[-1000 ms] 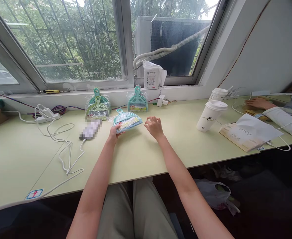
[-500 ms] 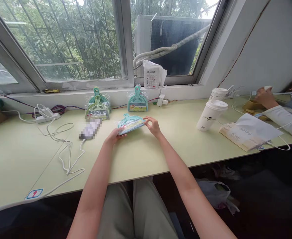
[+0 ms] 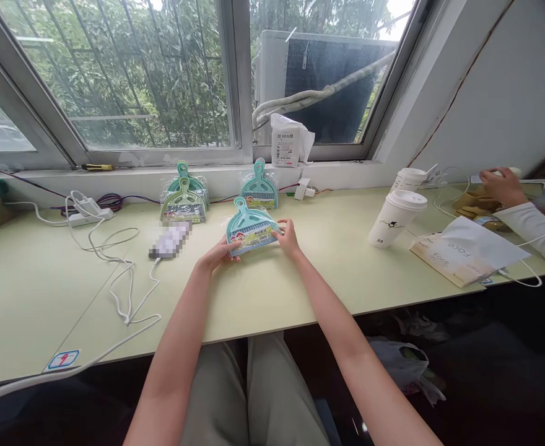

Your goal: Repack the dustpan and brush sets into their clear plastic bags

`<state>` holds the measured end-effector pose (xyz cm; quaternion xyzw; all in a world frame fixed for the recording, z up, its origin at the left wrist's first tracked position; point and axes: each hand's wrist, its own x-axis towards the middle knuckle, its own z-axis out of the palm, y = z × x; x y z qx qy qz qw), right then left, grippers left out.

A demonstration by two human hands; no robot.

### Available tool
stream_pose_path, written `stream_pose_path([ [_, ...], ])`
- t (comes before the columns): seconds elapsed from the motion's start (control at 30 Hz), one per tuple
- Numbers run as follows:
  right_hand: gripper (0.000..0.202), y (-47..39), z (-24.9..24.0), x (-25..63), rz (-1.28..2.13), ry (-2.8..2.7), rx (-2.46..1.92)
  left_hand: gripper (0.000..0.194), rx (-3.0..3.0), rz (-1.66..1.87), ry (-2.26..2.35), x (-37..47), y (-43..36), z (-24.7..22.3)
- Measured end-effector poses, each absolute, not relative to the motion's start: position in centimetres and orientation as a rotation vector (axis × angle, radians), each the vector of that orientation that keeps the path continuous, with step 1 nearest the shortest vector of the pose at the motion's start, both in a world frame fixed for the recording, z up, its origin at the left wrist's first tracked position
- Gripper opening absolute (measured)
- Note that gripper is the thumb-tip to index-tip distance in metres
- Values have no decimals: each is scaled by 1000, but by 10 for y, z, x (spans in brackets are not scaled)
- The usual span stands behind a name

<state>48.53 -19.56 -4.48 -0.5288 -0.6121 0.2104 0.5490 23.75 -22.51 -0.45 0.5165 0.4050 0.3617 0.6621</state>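
A teal mini dustpan set [image 3: 250, 227] in clear wrapping is tilted up, its handle pointing away from me. My left hand [image 3: 217, 254] grips its lower left corner and my right hand [image 3: 287, 237] grips its right edge, both just above the pale green desk [image 3: 300, 272]. Behind it, against the window ledge, lean a green packaged dustpan set [image 3: 183, 205] with another teal one behind it, and a further teal set [image 3: 259, 188] to the right.
A blurred phone [image 3: 169, 240] lies left of my hands, with white cables [image 3: 124, 279] and a power strip [image 3: 90, 214]. Two lidded paper cups [image 3: 394, 214], a paper bag [image 3: 465, 248] and another person's hand [image 3: 502, 184] are to the right. A wrapped packet [image 3: 287, 144] stands on the sill.
My right hand came in from the open desk and took the dustpan set's right edge. Both hands then raised it from lying flat to upright. The other person's hand moved farther right.
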Motion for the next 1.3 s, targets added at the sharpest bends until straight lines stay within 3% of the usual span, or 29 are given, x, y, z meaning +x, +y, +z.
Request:
stream_pose_path([
  [0.07, 42, -190, -51, 487, 740, -1385, -1229, 65, 1202, 815, 948, 239, -226, -4],
  [0.17, 37, -183, -56, 491, 990, -1303, -1121, 70, 1245, 843, 1015, 242, -225, -3],
  [0.37, 33, -184, -50, 493, 926, -1106, -1040, 69, 1576, 1029, 1087, 250, -216, -11],
  [0.5, 26, -188, -48, 489, 772, -1169, -1074, 29, 1790, 1175, 1464, 258, -200, -27],
  [0.6, 21, -182, -50, 486, 621, -1165, -1198, 19, 1862, 1119, 1670, 266, -182, -31],
  [0.9, 19, -109, -53, 484, 188, -1238, -1427, 28, 2028, 1034, 1958, 284, -104, -28],
  [1.13, 58, -37, -51, 478, 80, -1224, -1461, 48, 2038, 1009, 2189, 288, -26, -43],
  [1.3, 58, -17, -52, 481, 143, -1279, -1683, 49, 2155, 899, 2087, 293, 7, -48],
])
